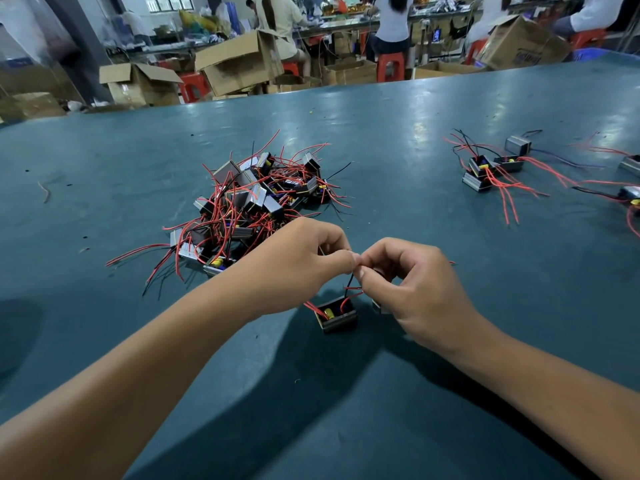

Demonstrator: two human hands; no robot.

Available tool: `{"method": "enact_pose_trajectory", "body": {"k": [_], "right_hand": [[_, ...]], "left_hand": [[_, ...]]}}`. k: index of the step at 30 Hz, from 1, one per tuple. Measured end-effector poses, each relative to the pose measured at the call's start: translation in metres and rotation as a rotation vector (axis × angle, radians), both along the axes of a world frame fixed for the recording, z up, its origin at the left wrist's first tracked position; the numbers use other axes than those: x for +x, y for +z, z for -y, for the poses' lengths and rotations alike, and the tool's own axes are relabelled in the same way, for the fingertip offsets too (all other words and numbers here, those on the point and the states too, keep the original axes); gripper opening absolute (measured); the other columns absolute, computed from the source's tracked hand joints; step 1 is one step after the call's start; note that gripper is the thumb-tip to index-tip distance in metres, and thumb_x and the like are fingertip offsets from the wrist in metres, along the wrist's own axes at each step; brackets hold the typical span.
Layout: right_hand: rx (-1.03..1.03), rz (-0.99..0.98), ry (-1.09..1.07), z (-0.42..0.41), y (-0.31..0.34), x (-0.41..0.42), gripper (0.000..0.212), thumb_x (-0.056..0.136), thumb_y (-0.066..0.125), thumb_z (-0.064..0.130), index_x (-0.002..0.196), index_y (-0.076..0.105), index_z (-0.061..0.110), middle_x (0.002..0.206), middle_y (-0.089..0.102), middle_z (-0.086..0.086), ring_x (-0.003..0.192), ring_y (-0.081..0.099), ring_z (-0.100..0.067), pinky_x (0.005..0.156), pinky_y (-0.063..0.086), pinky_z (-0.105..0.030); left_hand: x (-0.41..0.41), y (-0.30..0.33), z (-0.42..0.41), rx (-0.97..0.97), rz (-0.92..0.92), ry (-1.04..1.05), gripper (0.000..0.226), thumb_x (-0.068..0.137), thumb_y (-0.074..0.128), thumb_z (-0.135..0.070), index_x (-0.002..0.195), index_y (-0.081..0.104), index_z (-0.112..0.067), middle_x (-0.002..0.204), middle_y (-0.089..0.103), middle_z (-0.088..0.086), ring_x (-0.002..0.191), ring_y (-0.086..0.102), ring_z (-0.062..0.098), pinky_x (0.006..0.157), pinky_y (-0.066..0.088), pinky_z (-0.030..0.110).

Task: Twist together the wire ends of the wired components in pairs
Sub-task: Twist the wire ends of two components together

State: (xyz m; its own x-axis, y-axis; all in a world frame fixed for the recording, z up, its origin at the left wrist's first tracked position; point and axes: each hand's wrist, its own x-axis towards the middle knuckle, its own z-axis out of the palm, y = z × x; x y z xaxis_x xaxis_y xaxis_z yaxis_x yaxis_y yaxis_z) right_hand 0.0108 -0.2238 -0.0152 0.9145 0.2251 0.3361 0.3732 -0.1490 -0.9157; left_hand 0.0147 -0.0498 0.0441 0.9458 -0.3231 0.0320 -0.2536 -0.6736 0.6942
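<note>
A small black boxed component [337, 317] with a yellow part inside and red wires stands on the green table [398, 140], just below my hands. A second component [379, 306] is mostly hidden under my right hand. My left hand [298, 265] and my right hand [412, 285] meet fingertip to fingertip above them, both pinching the thin wire ends [350, 280] that rise from the components. The pinched tips themselves are hidden between my fingers.
A heap of components with tangled red and black wires [256, 199] lies behind my left hand. A smaller group of components [485, 171] sits at the far right, with more at the right edge [628, 195]. Cardboard boxes and seated people are beyond the table.
</note>
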Motion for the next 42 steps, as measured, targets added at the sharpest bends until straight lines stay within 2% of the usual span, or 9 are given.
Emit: {"method": "enact_pose_trajectory", "body": {"k": [5,8,11,13,15,19,27,35,42], "right_hand": [[-0.039,0.015,-0.010,0.000,0.001,-0.001,0.016,0.085,0.071,0.006,0.073,0.067,0.015,0.057,0.053,-0.008,0.053,0.045,-0.011,0.051,0.039,-0.035],[-0.063,0.029,-0.007,-0.001,0.001,-0.004,0.016,0.084,0.069,0.004,0.072,0.067,0.015,0.059,0.054,-0.009,0.053,0.043,-0.009,0.051,0.039,-0.030],[-0.054,0.018,-0.013,0.000,0.002,-0.002,0.018,0.084,0.070,0.004,0.071,0.065,0.015,0.057,0.053,-0.004,0.054,0.045,-0.009,0.053,0.041,-0.031],[-0.054,0.003,-0.012,0.001,0.003,-0.001,0.017,0.085,0.070,0.006,0.071,0.065,0.015,0.058,0.054,-0.002,0.054,0.046,-0.010,0.053,0.042,-0.032],[-0.039,-0.009,0.005,0.002,0.003,-0.002,0.015,0.085,0.070,0.007,0.072,0.066,0.014,0.058,0.053,-0.002,0.054,0.046,-0.010,0.053,0.041,-0.031],[-0.042,0.008,0.014,0.001,0.004,-0.003,0.015,0.085,0.069,0.006,0.073,0.066,0.013,0.060,0.055,-0.011,0.054,0.045,-0.012,0.052,0.039,-0.032],[-0.044,0.031,0.014,0.001,0.001,0.000,0.018,0.084,0.070,0.004,0.072,0.066,0.016,0.058,0.053,0.008,0.054,0.046,-0.006,0.055,0.039,-0.017],[-0.067,0.058,0.030,0.001,0.002,0.000,0.023,0.085,0.070,0.003,0.071,0.065,0.020,0.057,0.053,0.014,0.053,0.045,-0.002,0.056,0.036,-0.012],[-0.052,0.044,0.015,0.001,0.003,-0.003,0.016,0.085,0.070,0.005,0.072,0.065,0.013,0.057,0.049,0.008,0.051,0.041,-0.002,0.051,0.034,-0.011]], "left_hand": [[0.000,-0.001,0.007,-0.153,-0.235,0.175,0.031,0.089,0.062,-0.018,0.058,0.066,-0.016,0.058,0.049,-0.001,0.057,0.036,0.018,0.055,0.030,0.031],[0.001,0.000,0.010,-0.223,-0.388,0.233,0.035,0.085,0.060,-0.018,0.050,0.063,-0.017,0.059,0.052,0.002,0.049,0.037,0.014,0.049,0.028,0.025],[0.002,-0.001,-0.001,-0.061,-0.055,0.122,0.025,0.088,0.064,-0.018,0.063,0.066,-0.016,0.058,0.055,-0.011,0.053,0.043,0.010,0.055,0.034,0.024],[0.001,0.000,-0.012,0.076,0.264,-0.040,0.009,0.088,0.069,-0.012,0.084,0.070,-0.020,0.075,0.059,-0.014,0.064,0.050,0.008,0.062,0.039,0.019],[-0.001,-0.001,-0.022,0.183,0.453,-0.196,0.018,0.086,0.074,-0.008,0.099,0.074,-0.019,0.092,0.060,-0.007,0.079,0.053,0.010,0.075,0.043,0.021],[0.004,-0.006,-0.026,0.387,0.735,-0.314,0.015,0.087,0.074,-0.018,0.102,0.078,-0.017,0.095,0.064,0.003,0.082,0.058,0.025,0.074,0.047,0.040],[0.009,0.003,-0.026,0.599,0.991,-0.427,0.015,0.095,0.063,-0.012,0.095,0.075,-0.022,0.095,0.065,0.001,0.079,0.055,0.025,0.071,0.033,0.032],[0.015,0.008,-0.025,0.689,1.021,-0.521,0.021,0.094,0.058,-0.002,0.100,0.070,-0.017,0.097,0.063,0.004,0.083,0.054,0.027,0.068,0.042,0.040],[0.010,-0.004,-0.016,0.363,0.628,-0.353,0.023,0.098,0.058,-0.030,0.092,0.069,-0.011,0.087,0.057,-0.002,0.081,0.047,0.016,0.076,0.042,0.032]]}}
